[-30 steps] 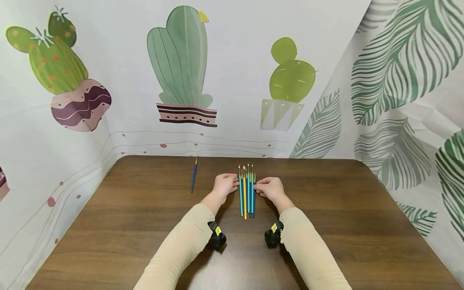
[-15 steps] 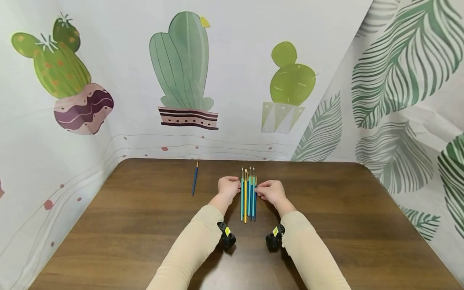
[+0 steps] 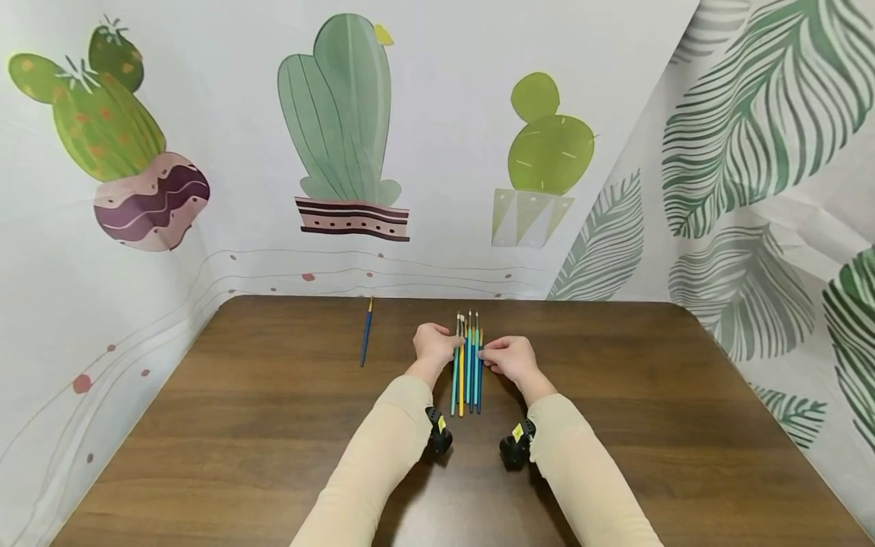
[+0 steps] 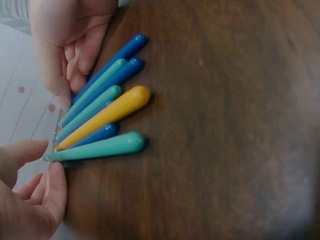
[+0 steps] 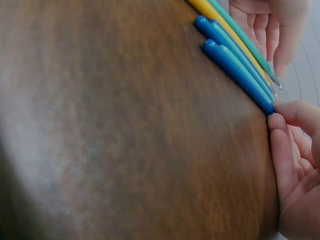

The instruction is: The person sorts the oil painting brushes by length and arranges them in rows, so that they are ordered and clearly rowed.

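Observation:
Several paintbrushes lie side by side on the table, bristles pointing away. The outer left one is a turquoise paintbrush (image 3: 454, 389), with a yellow paintbrush (image 3: 461, 387) beside it. My left hand (image 3: 434, 346) pinches the turquoise paintbrush near its bristle end, the thumb over it; the left wrist view shows the thumb and a finger on either side. At the row's right edge is a dark blue paintbrush (image 3: 480, 391). My right hand (image 3: 511, 357) pinches it with thumb and index finger near its upper part. The rounded handle ends fan out in the left wrist view.
A lone dark blue paintbrush (image 3: 366, 334) lies to the left, near the back edge of the brown wooden table (image 3: 225, 425). A white wall covering (image 3: 451, 137) with cactus and leaf prints rises behind the table.
My left hand has shifted right, its thumb now over the turquoise paintbrush. That brush's bristle end has moved slightly right, so it slants. My right hand has stayed at the row's right edge.

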`<state>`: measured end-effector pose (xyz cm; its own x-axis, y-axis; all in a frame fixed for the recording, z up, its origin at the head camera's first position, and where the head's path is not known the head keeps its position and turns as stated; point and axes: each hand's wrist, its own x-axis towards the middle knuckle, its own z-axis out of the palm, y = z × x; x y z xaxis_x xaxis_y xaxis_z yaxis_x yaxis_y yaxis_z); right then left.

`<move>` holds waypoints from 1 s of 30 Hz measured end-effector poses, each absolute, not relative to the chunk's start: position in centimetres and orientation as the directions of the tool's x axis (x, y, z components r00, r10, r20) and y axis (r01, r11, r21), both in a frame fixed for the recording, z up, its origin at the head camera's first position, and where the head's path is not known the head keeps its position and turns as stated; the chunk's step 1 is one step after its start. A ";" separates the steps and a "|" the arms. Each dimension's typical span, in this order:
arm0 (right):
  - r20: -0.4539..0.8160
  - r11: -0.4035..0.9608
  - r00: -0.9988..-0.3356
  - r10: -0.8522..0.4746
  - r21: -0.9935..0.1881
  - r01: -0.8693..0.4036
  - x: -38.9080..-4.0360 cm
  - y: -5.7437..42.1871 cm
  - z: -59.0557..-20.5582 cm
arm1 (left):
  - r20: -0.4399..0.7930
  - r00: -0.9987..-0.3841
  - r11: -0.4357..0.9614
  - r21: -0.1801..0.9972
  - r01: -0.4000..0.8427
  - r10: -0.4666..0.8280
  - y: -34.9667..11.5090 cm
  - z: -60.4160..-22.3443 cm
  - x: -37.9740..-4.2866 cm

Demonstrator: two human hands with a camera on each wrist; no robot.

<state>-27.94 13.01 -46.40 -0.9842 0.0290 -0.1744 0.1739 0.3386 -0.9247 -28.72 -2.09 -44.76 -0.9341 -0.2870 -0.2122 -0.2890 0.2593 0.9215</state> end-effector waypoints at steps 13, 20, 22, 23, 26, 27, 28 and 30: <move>-0.170 0.333 -0.985 0.032 -0.927 0.171 -27.9 13.1 -46.3 | -0.213 -0.937 0.312 0.903 -0.297 -0.276 -2.3 -44.5 -28.9; -0.167 0.328 -0.986 0.027 -0.930 0.167 -27.8 13.1 -46.5 | -0.270 -0.935 0.231 0.918 -0.322 -0.231 -3.3 -44.5 -28.8; -0.166 0.326 -0.986 0.027 -0.931 0.166 -27.8 13.1 -46.5 | -0.267 -0.939 0.214 0.925 -0.313 -0.216 -3.7 -44.4 -28.6; -0.165 0.326 -0.986 0.025 -0.931 0.164 -27.8 13.1 -46.4 | -0.265 -0.942 0.203 0.930 -0.307 -0.207 -3.9 -44.3 -28.5; -0.165 0.324 -0.986 0.021 -0.932 0.162 -27.8 13.1 -46.4 | -0.252 -0.952 0.190 0.940 -0.283 -0.172 -4.5 -44.2 -28.3; -0.166 0.322 -0.986 0.021 -0.932 0.164 -27.8 13.1 -46.4 | -0.248 -0.955 0.187 0.943 -0.276 -0.161 -4.7 -44.2 -28.2; -0.168 0.320 -0.986 0.020 -0.933 0.166 -27.8 13.1 -46.4 | -0.246 -0.958 0.185 0.945 -0.271 -0.148 -4.9 -44.2 -28.1; -0.171 0.324 -0.985 0.015 -0.931 0.166 -27.9 13.1 -46.3 | -0.248 -0.961 0.181 0.947 -0.267 -0.122 -5.2 -44.1 -27.9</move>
<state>-27.91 13.11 -46.34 -0.9852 0.0153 -0.1707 0.1663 0.3241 -0.9313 -27.95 -5.24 -44.10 -0.9612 -0.1218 -0.2476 -0.2668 0.1806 0.9467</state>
